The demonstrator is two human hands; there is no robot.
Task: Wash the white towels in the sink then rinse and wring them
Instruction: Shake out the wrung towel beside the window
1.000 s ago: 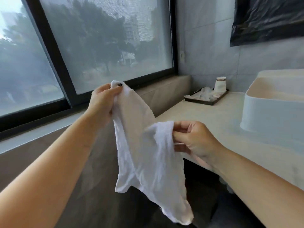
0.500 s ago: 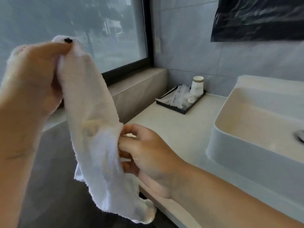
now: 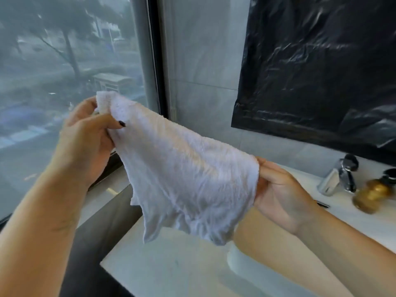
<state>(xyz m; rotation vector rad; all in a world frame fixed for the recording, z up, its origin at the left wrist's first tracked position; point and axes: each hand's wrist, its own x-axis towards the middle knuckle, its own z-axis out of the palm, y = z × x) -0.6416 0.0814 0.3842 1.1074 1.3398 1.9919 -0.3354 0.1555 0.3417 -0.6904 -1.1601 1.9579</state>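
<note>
A white towel (image 3: 184,176) hangs spread out in the air between my two hands, above the pale counter. My left hand (image 3: 87,142) pinches its upper left corner, thumb on top. My right hand (image 3: 278,194) grips its right edge, lower down, so the towel slopes down to the right. Its bottom edge dangles loose over the counter. The white sink (image 3: 364,219) lies behind my right forearm, mostly hidden, with a chrome faucet (image 3: 338,179) at its back.
A blurred amber bottle (image 3: 372,196) with a dark cap stands right of the faucet. The counter (image 3: 171,266) spreads below the towel, its front edge at lower left. A window (image 3: 64,71) fills the left; black plastic sheeting (image 3: 321,71) covers the wall above the sink.
The view has swung right toward the sink and faucet. My hands have pulled apart, stretching the bunched towel out flat between them; the right hand has moved right along its edge.
</note>
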